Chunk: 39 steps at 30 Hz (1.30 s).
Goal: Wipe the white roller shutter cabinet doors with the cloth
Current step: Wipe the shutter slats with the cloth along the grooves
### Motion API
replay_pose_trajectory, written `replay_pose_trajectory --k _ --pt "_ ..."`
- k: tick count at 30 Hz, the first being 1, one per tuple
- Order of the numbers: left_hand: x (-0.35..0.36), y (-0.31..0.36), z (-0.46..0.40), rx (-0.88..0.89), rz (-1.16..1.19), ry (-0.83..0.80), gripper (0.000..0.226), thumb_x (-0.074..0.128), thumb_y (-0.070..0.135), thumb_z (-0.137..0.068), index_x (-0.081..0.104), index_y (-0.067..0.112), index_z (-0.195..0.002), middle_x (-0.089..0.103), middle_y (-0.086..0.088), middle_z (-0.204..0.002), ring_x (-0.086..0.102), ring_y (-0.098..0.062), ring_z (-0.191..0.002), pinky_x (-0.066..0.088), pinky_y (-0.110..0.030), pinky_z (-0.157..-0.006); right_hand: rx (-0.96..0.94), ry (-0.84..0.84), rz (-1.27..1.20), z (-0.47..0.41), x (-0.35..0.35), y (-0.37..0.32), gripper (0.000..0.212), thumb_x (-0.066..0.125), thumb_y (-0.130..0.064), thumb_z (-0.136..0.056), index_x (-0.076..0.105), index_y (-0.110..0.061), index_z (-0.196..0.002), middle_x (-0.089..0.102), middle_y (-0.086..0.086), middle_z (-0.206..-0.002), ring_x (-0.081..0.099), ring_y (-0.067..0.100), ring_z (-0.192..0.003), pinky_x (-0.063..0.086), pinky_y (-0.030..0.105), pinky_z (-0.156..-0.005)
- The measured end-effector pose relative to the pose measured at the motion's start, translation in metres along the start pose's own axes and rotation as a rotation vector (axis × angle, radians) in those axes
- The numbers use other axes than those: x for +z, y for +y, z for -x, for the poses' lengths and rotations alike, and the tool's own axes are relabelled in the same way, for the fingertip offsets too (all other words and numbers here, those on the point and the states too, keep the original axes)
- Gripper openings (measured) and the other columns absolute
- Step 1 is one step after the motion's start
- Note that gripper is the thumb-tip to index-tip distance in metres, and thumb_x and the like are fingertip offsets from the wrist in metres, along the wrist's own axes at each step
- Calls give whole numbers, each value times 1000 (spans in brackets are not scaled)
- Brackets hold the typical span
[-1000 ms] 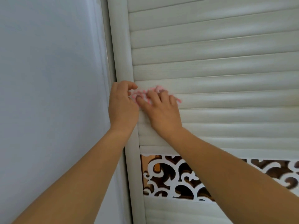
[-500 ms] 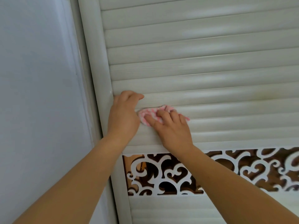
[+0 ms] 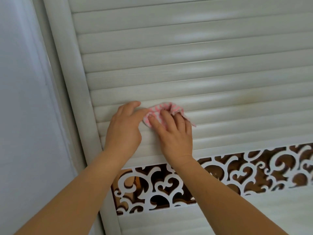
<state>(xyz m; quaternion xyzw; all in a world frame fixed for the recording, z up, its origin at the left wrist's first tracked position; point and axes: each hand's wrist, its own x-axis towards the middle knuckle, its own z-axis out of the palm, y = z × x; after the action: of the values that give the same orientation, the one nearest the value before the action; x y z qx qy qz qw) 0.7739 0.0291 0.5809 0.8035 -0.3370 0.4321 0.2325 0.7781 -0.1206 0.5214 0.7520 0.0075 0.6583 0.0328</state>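
Note:
The white roller shutter door (image 3: 194, 68) fills the view, its horizontal slats running from a rounded frame post (image 3: 71, 78) on the left. A small pink-and-white cloth (image 3: 158, 111) lies bunched against a slat low on the upper panel. My right hand (image 3: 174, 134) presses it flat to the door, fingers and thumb laid over it, with cloth sticking out past the fingertips. My left hand (image 3: 124, 128) rests on the slats just left of it, fingers loosely bent, the forefinger tip touching the cloth's left edge.
Below the hands runs a white cut-out scroll band (image 3: 237, 168) with brown behind it, then a lower slatted panel (image 3: 194, 219). A plain pale wall (image 3: 25, 116) stands left of the post.
Both hands and the cloth have moved right along the slats, away from the frame post. My left hand has come off the post onto the slats. The view has tilted.

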Motion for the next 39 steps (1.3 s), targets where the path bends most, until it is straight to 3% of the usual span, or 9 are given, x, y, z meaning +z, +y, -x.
replay_pose_trajectory --k 5,8,10,16,20,25,32,35,39 --pt "20 26 -10 106 -35 -48 66 39 -13 -67 57 10 -127 51 -18 -133 44 -40 -124 36 -52 -102 2 -4 80 7 -9 45 48 54 -23 -81 56 -33 -128 53 7 -134 39 33 -116 31 45 -94" --pt "22 34 -8 61 -215 -133 82 38 -11 -75 19 23 -148 28 -3 -150 18 -24 -141 17 -52 -112 44 -30 94 13 -16 75 49 56 -25 -81 50 -33 -129 47 8 -137 37 35 -120 41 48 -94" --pt "21 40 -6 22 -279 -169 85 36 -6 -81 -1 29 -149 15 3 -154 4 -18 -143 5 -53 -114 107 -41 99 16 -22 95 45 53 -29 -83 51 -31 -128 50 12 -136 36 37 -121 41 50 -95" --pt "32 53 -13 -25 -359 -63 87 47 -3 -77 10 28 -149 37 -6 -138 21 -27 -130 3 -57 -112 683 14 -1 -2 -35 103 44 38 -42 -93 53 -27 -132 41 13 -146 34 44 -130 33 57 -104" --pt "41 64 -20 -82 -358 6 84 46 -3 -73 22 27 -148 44 -16 -121 29 -33 -114 4 -58 -110 367 -27 54 -19 -27 78 48 61 -20 -84 51 -26 -131 41 15 -144 34 45 -129 37 59 -98" --pt "58 72 -26 -82 -319 76 81 51 -9 -60 43 12 -138 47 -25 -118 35 -36 -111 12 -65 -105 24 -48 126 -20 -31 99 40 49 -35 -91 58 -28 -129 54 7 -135 51 38 -118 37 53 -99" --pt "67 79 -27 -84 -297 122 80 52 -12 -56 44 3 -134 49 -21 -122 28 -29 -114 14 -65 -105 328 78 164 -11 -36 138 35 47 -34 -90 61 -27 -122 58 8 -128 48 35 -120 35 47 -100" --pt "73 84 -29 -93 -295 160 68 41 -3 -62 46 -2 -130 50 -20 -121 31 -30 -113 18 -65 -104 188 62 130 -16 -30 115 39 57 -23 -81 58 -27 -121 57 10 -130 50 39 -116 35 50 -98" --pt "79 94 -34 3 -280 159 64 24 9 -70 50 8 -129 48 -15 -124 34 -28 -119 19 -64 -104 25 101 81 -20 -29 112 40 60 -16 -80 66 -28 -118 61 5 -125 48 35 -111 35 47 -95"
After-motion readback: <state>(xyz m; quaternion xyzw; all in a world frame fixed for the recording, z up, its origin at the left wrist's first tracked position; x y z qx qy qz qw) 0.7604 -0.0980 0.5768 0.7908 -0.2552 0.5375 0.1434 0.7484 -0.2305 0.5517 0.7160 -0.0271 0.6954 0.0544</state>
